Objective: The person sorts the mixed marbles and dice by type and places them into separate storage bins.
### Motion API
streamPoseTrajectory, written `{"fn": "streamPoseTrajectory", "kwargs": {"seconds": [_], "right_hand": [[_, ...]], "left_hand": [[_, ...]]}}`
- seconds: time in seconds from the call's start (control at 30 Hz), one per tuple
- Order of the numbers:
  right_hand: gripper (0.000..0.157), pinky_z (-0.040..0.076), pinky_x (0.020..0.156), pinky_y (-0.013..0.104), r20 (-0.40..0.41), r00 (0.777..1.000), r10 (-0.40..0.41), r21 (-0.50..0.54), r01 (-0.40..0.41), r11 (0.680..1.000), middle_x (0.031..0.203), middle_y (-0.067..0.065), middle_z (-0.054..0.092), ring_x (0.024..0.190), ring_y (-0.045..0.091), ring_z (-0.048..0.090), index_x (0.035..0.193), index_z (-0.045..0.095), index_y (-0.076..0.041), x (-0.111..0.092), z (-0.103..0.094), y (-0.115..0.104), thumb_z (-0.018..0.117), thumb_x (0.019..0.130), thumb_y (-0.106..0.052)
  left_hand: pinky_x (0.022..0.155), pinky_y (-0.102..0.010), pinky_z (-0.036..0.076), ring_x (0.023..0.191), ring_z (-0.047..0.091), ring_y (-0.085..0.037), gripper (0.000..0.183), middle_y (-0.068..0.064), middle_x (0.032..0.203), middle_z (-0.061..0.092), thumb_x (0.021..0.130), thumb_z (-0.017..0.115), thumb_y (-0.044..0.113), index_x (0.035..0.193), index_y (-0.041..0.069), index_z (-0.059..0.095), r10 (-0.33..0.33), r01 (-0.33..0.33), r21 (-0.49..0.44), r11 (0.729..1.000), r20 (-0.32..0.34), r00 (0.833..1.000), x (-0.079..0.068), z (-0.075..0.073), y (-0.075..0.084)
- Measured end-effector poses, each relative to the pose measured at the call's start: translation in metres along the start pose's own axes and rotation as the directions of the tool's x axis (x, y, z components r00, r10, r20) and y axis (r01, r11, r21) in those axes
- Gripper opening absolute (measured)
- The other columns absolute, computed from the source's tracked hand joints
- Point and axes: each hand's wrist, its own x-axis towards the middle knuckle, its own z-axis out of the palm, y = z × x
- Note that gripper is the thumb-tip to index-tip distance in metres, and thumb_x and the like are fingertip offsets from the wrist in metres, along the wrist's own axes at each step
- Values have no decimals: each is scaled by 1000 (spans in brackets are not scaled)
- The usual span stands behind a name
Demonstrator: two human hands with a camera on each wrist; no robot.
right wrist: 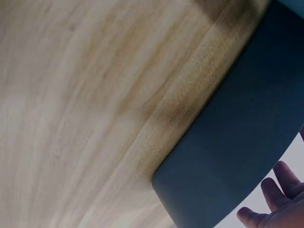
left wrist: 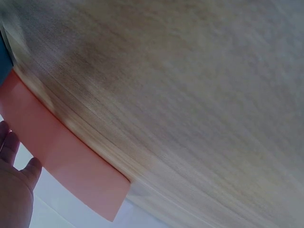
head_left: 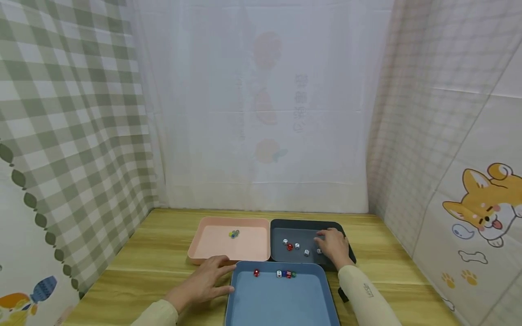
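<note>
My left hand [head_left: 205, 280] is by the left rim of the blue tray [head_left: 281, 303], its fingers spread and holding nothing. In the left wrist view its fingers [left wrist: 10, 145] show beside the wall of the pink tray [left wrist: 61, 142]. My right hand [head_left: 335, 246] hovers over the right side of the dark tray [head_left: 277, 223], fingers loosely bent. A white die [head_left: 319, 251] lies close under it. Other white dice [head_left: 306, 252] and a red die [head_left: 290, 246] lie further left in that tray. The right wrist view shows separated fingers [right wrist: 273, 192] above the dark tray's outer wall.
Near the blue tray's back wall lie a red die [head_left: 256, 272] and a short row of coloured dice [head_left: 284, 274]. Several small glassy pieces [head_left: 234, 234] sit in the pink tray [head_left: 212, 251]. The trays stand together on a wood-grain table [head_left: 134, 267], with cloth hung around it.
</note>
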Motion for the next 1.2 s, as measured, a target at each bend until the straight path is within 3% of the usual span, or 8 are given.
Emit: {"fn": "streamPoseTrajectory", "kwargs": {"seconds": [0.33, 0.57, 0.77, 0.97, 1.2], "right_hand": [[24, 38, 95, 66, -55, 998, -21, -19, 20, 1000, 133, 31, 54, 122, 51, 48, 112, 75, -7, -3, -2, 3, 68, 93, -20], [22, 38, 96, 68, -81, 994, -73, -20, 72, 997, 130, 30, 56, 120, 49, 51, 109, 76, -8, -3, -6, -6, 70, 93, -21], [22, 31, 102, 69, -98, 992, -79, 46, 84, 995, 133, 29, 55, 124, 49, 49, 108, 76, -7, -2, -4, -31, 71, 92, -21], [20, 34, 104, 63, -114, 986, -124, 140, 140, 980, 134, 26, 56, 126, 46, 49, 106, 77, -9, -7, 5, -67, 74, 90, -20], [19, 38, 102, 61, -34, 971, -235, 256, 236, 937, 137, 22, 54, 127, 45, 47, 106, 77, -11, -20, 15, -97, 74, 90, -20]], "left_hand": [[106, -57, 35, 132, 42, -35, 66, -17, 142, 45, 95, 56, 58, 141, 10, 56, 15, -15, 5, 1000, -6, 1000, 1, 1, 0], [106, -58, 34, 133, 41, -36, 66, -18, 144, 44, 95, 57, 57, 142, 10, 55, 5, -5, -9, 1000, 4, 1000, 1, -1, 0], [106, -58, 35, 132, 42, -36, 66, -19, 142, 45, 95, 58, 55, 141, 9, 56, 15, -15, -9, 1000, -8, 1000, 1, 0, 0], [105, -58, 36, 130, 43, -35, 66, -17, 140, 46, 94, 58, 57, 140, 10, 57, 21, -20, 2, 1000, -28, 999, 0, 2, -2], [103, -58, 38, 128, 44, -35, 64, -17, 139, 47, 94, 60, 54, 140, 10, 58, 35, -34, 15, 999, -41, 999, -1, 5, -2]]}}
